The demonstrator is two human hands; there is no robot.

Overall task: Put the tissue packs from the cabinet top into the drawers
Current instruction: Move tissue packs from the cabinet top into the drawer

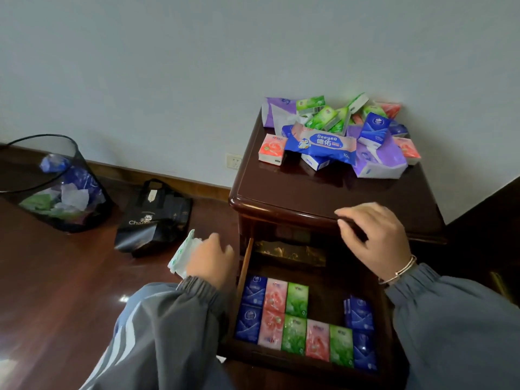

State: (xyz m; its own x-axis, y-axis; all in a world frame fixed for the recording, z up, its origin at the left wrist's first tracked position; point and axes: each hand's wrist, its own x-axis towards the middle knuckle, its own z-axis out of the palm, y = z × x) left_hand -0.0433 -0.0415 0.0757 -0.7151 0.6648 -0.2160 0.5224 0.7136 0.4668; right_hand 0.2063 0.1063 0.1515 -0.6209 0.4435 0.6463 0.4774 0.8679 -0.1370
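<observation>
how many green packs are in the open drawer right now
3 green packs show in the open drawer: one in the back row, two in the front row. More may be hidden under them.

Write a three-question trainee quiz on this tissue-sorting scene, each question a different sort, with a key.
1. True or false: the open drawer already holds packs laid in rows.
2. Multiple choice: what is the left hand holding? A) a blue pack B) a white and green wrapper C) nothing
3. Fill in: the right hand rests on the front edge of the ____.

Key
1. True: blue, pink and green packs line the drawer.
2. B
3. cabinet top, where a pile of packs still waits by the wall.
</observation>
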